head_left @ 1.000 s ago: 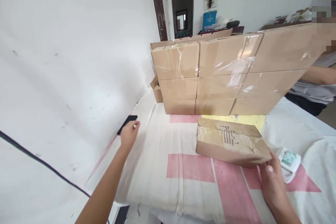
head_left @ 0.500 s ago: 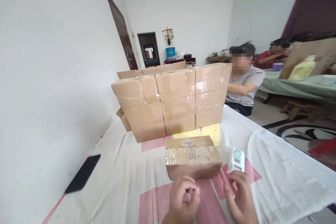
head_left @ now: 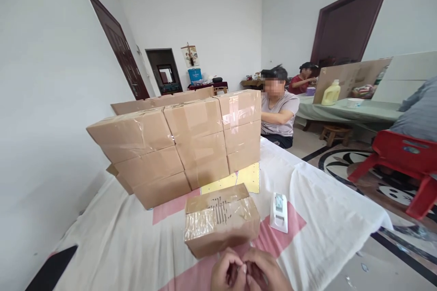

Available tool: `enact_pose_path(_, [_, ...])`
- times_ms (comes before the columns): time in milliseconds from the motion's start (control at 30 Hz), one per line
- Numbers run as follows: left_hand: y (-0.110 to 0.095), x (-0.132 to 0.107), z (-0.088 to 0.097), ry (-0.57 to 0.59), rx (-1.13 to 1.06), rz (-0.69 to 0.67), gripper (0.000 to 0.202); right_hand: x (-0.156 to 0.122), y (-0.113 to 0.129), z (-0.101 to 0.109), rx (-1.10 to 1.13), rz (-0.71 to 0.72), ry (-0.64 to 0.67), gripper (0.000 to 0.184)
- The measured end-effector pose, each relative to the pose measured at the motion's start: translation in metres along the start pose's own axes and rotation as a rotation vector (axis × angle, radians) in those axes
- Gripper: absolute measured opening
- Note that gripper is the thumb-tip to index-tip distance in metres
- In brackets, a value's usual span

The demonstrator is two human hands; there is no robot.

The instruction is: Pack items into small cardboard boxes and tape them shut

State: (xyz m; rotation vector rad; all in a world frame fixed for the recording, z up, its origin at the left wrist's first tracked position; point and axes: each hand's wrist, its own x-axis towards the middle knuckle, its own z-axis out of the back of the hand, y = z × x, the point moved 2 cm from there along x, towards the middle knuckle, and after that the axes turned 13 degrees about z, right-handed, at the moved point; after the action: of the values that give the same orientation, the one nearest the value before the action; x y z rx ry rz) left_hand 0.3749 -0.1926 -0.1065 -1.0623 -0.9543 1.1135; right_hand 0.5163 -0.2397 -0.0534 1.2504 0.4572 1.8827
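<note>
Close together at the bottom of the head view are my left hand [head_left: 226, 272] and my right hand [head_left: 266, 270], with their fingertips meeting. Both are closed in a pinch; whatever lies between the fingertips is too small to make out. Just beyond them sits a taped cardboard box [head_left: 221, 223] with dark printed marks on top. To the right of this box, a small white device with a display [head_left: 279, 213] lies on the cloth, apart from my hands.
Stacked taped cartons [head_left: 177, 145] form a wall across the table. A black flat object [head_left: 53, 268] lies at the left edge of the white and pink cloth [head_left: 317, 218]. One person [head_left: 280, 109] sits behind the cartons; others are at a green-covered table [head_left: 365, 113]. A red chair [head_left: 403, 159] stands right.
My right hand has come leftward to meet my left hand, and their fingertips now touch. The camera has turned right, so the box and cartons appear further left.
</note>
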Motion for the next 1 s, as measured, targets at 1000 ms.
enact_pose_path(1000, [0.005, 0.012, 0.014, 0.095, 0.179, -0.173, 0.039, -0.002, -0.026, -0.015, 0.014, -0.096, 0.104, 0.011])
